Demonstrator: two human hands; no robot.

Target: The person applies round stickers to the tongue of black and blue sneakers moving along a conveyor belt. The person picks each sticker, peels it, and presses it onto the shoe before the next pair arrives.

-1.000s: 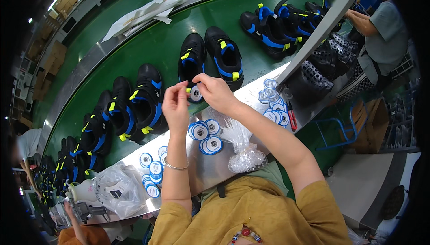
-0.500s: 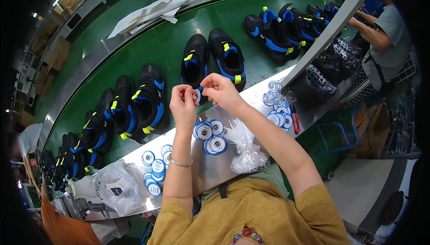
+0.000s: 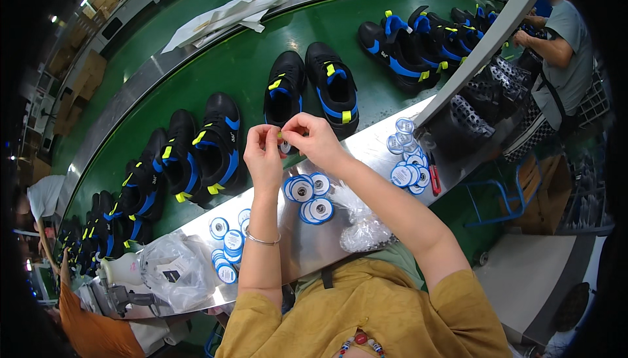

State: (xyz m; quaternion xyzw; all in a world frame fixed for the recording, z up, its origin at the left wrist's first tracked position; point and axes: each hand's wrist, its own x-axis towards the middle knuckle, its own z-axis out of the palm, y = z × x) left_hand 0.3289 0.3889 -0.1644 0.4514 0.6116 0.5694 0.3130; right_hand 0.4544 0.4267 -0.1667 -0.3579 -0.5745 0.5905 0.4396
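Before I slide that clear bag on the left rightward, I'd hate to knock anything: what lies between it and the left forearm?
Overlapping round blue-rimmed discs lie between the bag and the forearm in the head view.

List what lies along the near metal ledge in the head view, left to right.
Gun-shaped tool, clear plastic bag, left group of round tags, middle group of round tags, clear plastic bundle, right group of round tags, red tool.
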